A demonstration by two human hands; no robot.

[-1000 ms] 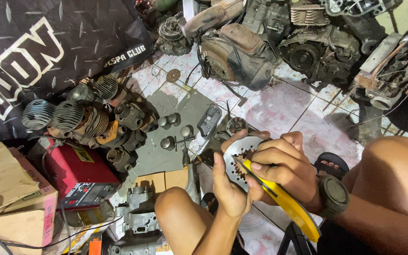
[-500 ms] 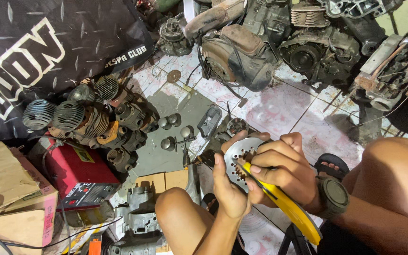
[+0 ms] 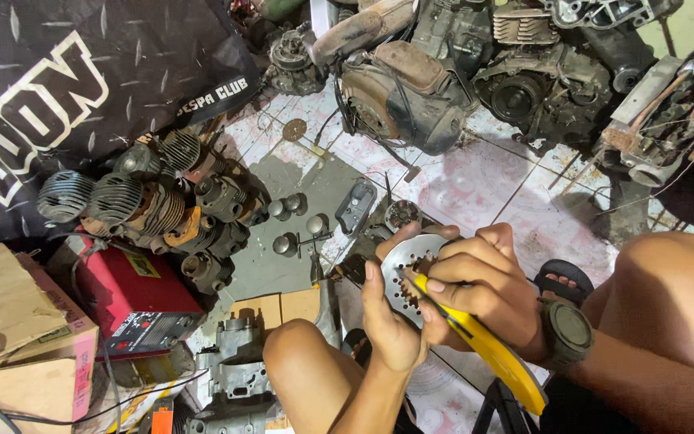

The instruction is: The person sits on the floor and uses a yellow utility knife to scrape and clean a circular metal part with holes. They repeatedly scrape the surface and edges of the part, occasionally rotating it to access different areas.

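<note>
left hand (image 3: 391, 321) cups the round perforated silver metal disc (image 3: 406, 259) from below, fingers curled on its rim. right hand (image 3: 479, 285) is clamped tight around a yellow-handled tool (image 3: 483, 347), tip on the disc's toothed centre (all held over the tiled floor (image 3: 475, 181), between the knees). red metal box (image 3: 134, 293) sits left.

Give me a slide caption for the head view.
Left hand steadies a perforated metal disc while the right hand works yellow-handled pliers at its centre.
</note>
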